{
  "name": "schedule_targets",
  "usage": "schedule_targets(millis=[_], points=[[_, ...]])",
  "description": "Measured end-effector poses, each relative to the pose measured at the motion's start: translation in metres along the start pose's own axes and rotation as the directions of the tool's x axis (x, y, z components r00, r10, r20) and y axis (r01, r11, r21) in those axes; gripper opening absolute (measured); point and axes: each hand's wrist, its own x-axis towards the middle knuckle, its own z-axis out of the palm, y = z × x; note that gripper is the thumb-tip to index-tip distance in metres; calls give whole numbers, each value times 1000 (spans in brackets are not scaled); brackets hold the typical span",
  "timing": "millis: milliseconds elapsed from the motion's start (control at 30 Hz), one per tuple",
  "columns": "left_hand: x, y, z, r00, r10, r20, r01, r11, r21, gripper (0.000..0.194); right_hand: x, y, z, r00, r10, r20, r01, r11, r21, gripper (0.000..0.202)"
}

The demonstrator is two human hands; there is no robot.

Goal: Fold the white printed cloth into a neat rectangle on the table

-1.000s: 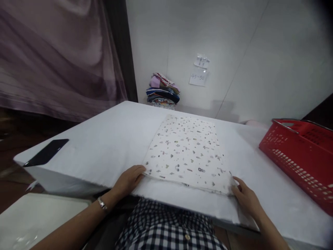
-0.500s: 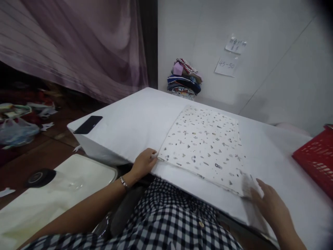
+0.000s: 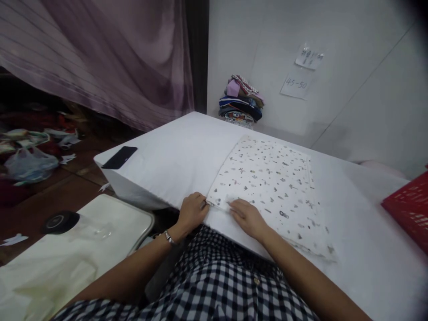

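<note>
A white cloth printed with small grey and tan motifs lies folded flat on the white-covered table. At its near left corner, my left hand is closed, pinching the edge between thumb and fingers. My right hand rests on the cloth close to the near edge, just right of my left hand. Its fingers reach out over the fabric, slightly bent, and point toward the left corner. The far right corner of the cloth lies loose, with a slightly rumpled near edge.
A black phone lies at the table's left corner. Folded clothes are stacked by the wall at the back. A red plastic basket stands at the right. On the lower left is a cream surface with a clear bottle with a black base or cap.
My right hand has come from the cloth's near right corner to the left along the near edge. The right corner now lies flatter. My left hand keeps its place at the left corner.
</note>
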Motion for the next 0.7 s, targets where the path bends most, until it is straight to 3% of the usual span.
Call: schedule_targets(millis=[133,233,567,700], points=[[3,-2,3,1000,13,-13,-13,1000,-27,8,45,-21,31,996,-24,88,35,990,-133,32],[5,-6,5,1000,10,-19,-12,996,-90,8,59,-25,46,992,-10,128,40,971,-237,25],[0,-20,2,998,-13,-67,-3,971,-238,8,53,-16,53,994,-105,5,105,989,-100,25],[-1,-15,-1,995,-104,4,101,955,-277,5,55,-19,54,995,-79,64,88,983,-160,24]])
